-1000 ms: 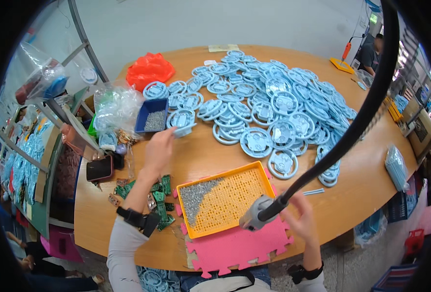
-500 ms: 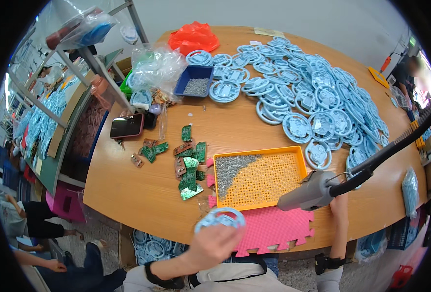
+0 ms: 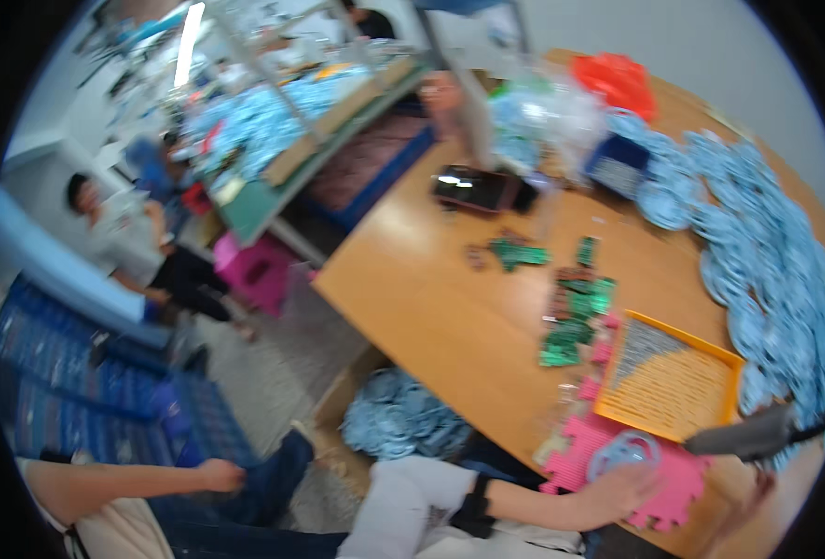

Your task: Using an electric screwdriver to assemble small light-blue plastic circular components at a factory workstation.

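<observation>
A light blue round plastic part (image 3: 625,454), ring-shaped with a moulded middle, is over the pink foam mat (image 3: 580,456). My left hand (image 3: 625,492) grips its near edge, fingers closed and blurred. At the lower right my right hand (image 3: 757,498) is smeared by motion, below the grey electric screwdriver (image 3: 743,433); its fingers cannot be made out. Behind the mat stands a yellow tray (image 3: 669,430) with a perforated orange plate and a heap of small grey screws.
Green circuit boards (image 3: 571,340) lie left of the tray. A phone (image 3: 473,189), a blue screw bin (image 3: 618,166) and many blue parts (image 3: 776,252) sit farther back. A cardboard box (image 3: 338,410) of blue parts stands below the table edge. A co-worker's hand (image 3: 217,475) shows at lower left.
The view has swung left, shifting the table rightward in the picture and blurring it. My left hand has brought the blue part over the pink mat.
</observation>
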Available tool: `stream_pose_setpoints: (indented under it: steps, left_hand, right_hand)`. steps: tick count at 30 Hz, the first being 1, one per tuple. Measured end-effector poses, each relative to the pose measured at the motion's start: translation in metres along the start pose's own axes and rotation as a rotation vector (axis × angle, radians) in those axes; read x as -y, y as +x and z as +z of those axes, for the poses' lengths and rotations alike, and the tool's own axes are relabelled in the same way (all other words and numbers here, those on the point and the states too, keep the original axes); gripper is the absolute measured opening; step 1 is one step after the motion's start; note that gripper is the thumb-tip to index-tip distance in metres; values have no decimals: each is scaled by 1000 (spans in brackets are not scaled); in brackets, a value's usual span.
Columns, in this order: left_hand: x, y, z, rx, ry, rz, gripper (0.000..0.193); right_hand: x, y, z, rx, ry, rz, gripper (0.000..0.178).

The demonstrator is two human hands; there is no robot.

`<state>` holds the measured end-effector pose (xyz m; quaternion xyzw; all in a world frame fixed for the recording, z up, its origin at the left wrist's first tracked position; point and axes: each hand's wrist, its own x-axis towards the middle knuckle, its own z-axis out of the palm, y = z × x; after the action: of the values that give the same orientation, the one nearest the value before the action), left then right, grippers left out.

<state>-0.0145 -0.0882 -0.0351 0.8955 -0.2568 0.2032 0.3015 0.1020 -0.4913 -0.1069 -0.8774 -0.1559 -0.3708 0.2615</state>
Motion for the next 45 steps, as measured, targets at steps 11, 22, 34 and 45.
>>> stream_pose_setpoints:
  steps: [11, 22, 34, 45]
  left_hand:
    - [133, 6, -125, -203, -9, -328, 14]
    - [235, 15, -137, -227, -71, -460, 13]
    - [258, 21, -151, -102, -19, -371, 9]
    - [223, 18, -167, -343, -133, -399, 22]
  right_hand:
    - [300, 60, -1, 504, 477, 81, 34]
    - [343, 66, 36, 782, 132, 443, 42]
    - [310, 53, 49, 717, 290, 386, 40]
    - [308, 54, 47, 733, 301, 388, 39]
